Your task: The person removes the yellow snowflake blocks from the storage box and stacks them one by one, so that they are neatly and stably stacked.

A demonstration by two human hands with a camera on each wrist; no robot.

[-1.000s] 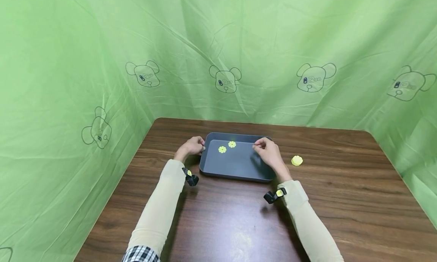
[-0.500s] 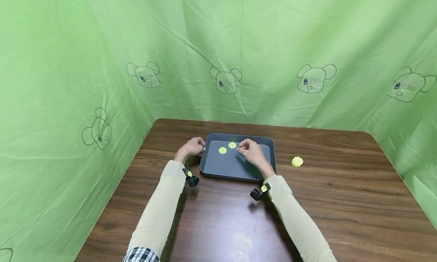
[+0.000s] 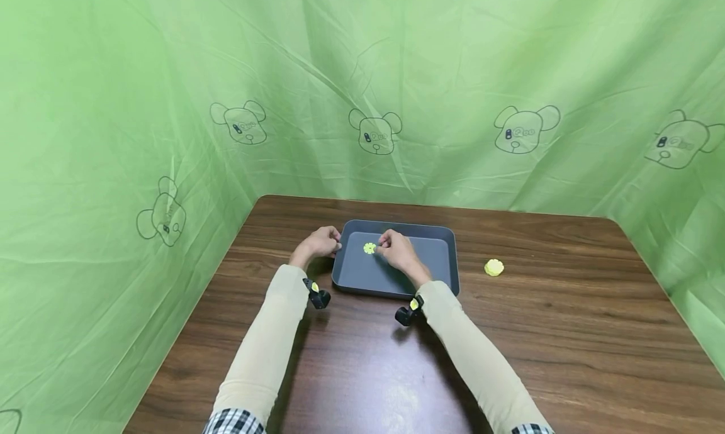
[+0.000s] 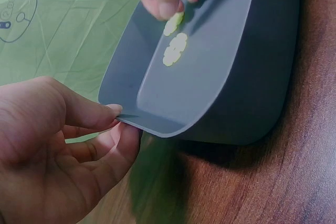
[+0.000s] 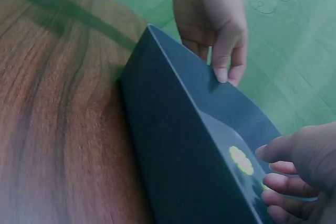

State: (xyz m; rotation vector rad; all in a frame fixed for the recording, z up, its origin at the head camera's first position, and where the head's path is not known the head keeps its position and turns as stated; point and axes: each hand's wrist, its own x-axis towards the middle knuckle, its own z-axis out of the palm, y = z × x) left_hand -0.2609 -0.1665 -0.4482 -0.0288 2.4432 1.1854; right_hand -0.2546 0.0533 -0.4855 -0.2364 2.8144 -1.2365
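My left hand (image 3: 320, 242) pinches the left rim of a dark grey baking tray (image 3: 419, 277) between thumb and fingers; the left wrist view shows this grip (image 4: 79, 135) at the corner. Over the tray floor is my right hand (image 3: 399, 255), its thumb and fingers loosely bent and apart in the right wrist view. One flat yellow flower-shaped piece (image 3: 369, 248) lies left of its fingertips. A second yellow flower-shaped piece (image 4: 173, 23) is right at those fingertips in the left wrist view, hidden behind the hand in the head view.
To the right of the tray, a small pile of yellow flower-shaped pieces (image 3: 494, 267) sits on the brown wooden table (image 3: 566, 333). A green curtain (image 3: 442, 56) with printed bear heads hangs behind and beside the table. Each wrist wears a small black camera.
My right hand has moved left across the tray, from its right side to the yellow flower-shaped pieces, now covering one in the head view. My left hand has stayed on the rim.
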